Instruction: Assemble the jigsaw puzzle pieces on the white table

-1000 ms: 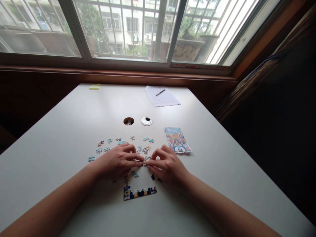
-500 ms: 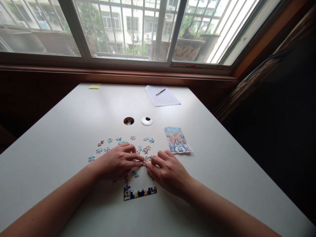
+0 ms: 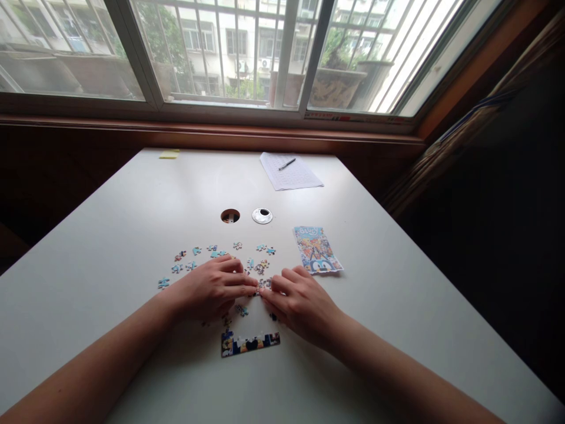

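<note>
My left hand [image 3: 212, 290] and my right hand [image 3: 300, 303] rest on the white table [image 3: 132, 206], fingertips meeting over a small cluster of puzzle pieces [image 3: 263, 284]. Both hands pinch at that cluster, fingers curled. A joined strip of dark puzzle pieces [image 3: 250, 343] lies just in front of my hands. Several loose light-blue pieces [image 3: 194, 259] are scattered beyond my left hand. A colourful reference picture [image 3: 316, 249] lies to the right of my right hand.
A round cable hole [image 3: 230, 216] and its silver cap [image 3: 262, 216] sit mid-table. A sheet of paper [image 3: 289, 174] with a pen [image 3: 286, 164] lies at the far edge, a yellow sticky pad [image 3: 169, 154] at far left. A window runs behind the table.
My right hand has flattened and shifted slightly lower, its fingers pressing down at the cluster. My left hand has barely moved.
</note>
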Motion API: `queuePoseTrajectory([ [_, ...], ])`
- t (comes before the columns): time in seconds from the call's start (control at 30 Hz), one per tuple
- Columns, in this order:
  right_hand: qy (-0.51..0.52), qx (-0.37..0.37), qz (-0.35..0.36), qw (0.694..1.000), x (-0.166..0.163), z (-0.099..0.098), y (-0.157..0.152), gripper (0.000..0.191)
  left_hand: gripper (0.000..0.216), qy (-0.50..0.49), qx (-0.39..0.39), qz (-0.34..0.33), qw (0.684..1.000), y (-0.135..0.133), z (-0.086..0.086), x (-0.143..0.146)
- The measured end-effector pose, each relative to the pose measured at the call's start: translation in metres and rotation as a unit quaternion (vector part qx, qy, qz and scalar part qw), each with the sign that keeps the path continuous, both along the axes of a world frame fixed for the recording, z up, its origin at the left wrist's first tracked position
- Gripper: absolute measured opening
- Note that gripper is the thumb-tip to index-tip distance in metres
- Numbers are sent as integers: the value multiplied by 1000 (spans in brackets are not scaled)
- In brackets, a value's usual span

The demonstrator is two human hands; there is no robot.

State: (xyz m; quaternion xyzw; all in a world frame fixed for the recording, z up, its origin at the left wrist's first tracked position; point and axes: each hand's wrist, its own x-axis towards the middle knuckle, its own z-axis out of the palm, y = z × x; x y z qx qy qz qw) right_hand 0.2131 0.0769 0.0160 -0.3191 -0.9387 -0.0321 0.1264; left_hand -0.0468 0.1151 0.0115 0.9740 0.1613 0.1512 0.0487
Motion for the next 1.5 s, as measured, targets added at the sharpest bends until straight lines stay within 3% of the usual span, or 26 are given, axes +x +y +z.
queuePoseTrajectory([
  [0.2, 22, 2, 16, 1000, 2, -4, 2, 18, 63, 12, 9, 10, 1000, -1, 1, 1],
  [0.3, 80, -1, 22, 997, 6, -7, 6, 19, 60, 16, 17, 11, 1000, -1, 1, 1],
  [0.47, 254, -24, -100, 962, 17, -12, 18, 21, 56, 8, 23, 9, 1000, -1, 1, 0],
  [0.6, 303, -64, -145, 940, 21, -16, 24, 24, 53, 3, 23, 6, 1000, 0, 2, 0],
  [1.5, 194, -120, -89, 970, 17, -21, 26, 11, 53, 9, 23, -3, 1000, 2, -2, -1],
])
